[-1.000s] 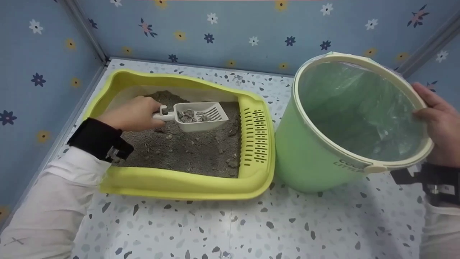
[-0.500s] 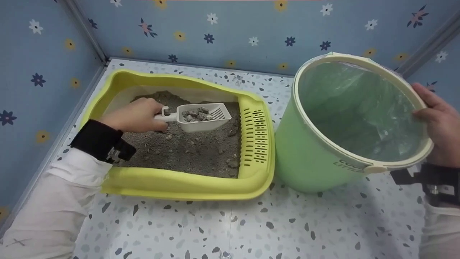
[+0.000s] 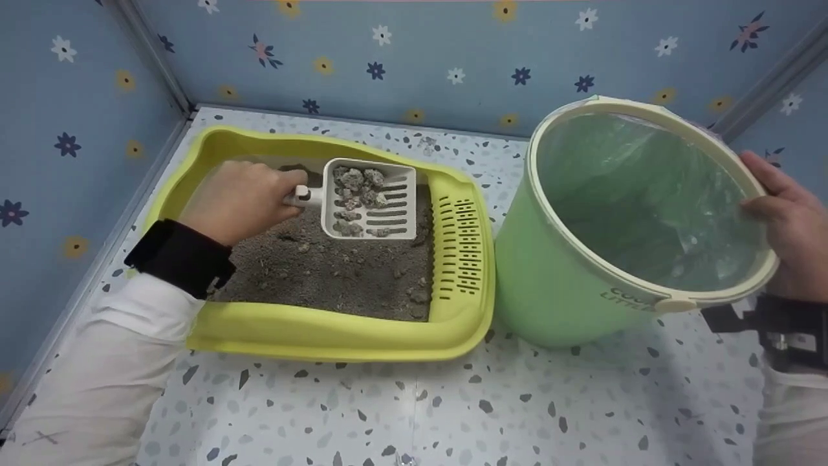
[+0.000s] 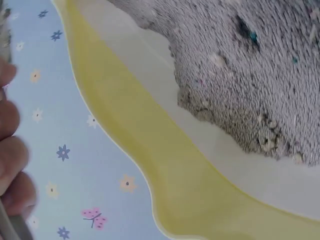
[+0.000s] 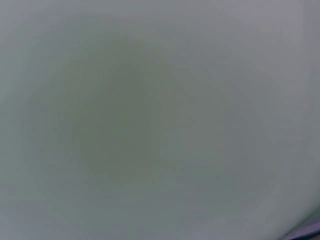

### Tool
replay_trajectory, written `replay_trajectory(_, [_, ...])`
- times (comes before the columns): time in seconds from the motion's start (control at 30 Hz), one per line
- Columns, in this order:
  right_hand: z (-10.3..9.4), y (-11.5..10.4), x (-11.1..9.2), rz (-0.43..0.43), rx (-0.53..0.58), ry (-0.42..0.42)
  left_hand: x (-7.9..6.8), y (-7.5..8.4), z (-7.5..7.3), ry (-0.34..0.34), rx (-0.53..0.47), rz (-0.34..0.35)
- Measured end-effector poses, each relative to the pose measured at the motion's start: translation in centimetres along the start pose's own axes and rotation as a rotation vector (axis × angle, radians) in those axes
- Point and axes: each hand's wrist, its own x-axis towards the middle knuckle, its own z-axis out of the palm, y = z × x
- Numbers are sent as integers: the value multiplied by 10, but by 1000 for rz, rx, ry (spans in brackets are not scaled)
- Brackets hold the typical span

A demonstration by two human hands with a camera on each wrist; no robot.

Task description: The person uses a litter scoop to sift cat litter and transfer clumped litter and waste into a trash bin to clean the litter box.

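Observation:
My left hand [image 3: 242, 197] grips the handle of a white slotted litter scoop [image 3: 392, 226], which is level over the litter box. Several grey litter clumps [image 3: 352, 179] lie in the scoop, mostly toward its handle side. Below it, grey cat litter [image 3: 323, 278] covers the floor of the yellow litter box [image 3: 310, 330]. In the left wrist view, curled fingers [image 4: 12, 155] show at the left edge. My right hand [image 3: 792, 226] holds the rim of a green bin [image 3: 550, 285] between thumb and fingers, and the bin tilts toward the box. The right wrist view is a pale blur.
A clear plastic liner [image 3: 673, 168] lines the bin. The bin stands against the box's slotted right end [image 3: 462, 246]. Blue flowered walls [image 3: 420, 52] enclose the back and sides. Speckled white flooring [image 3: 362, 408] stretches along the front.
My left hand has turned the scoop so its inside faces the camera, and raised it slightly. The clumps now show spread over the slots. My right hand and the bin barely move.

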Motion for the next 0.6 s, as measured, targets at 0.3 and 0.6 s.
replay_trajectory(0.3, [0,-3,0,9,16,-3,0,1,0,60,36,52])
replay_trajectory(0.6, [4,-4,-4,-1,13,4,2,2,-7,-1,3,20])
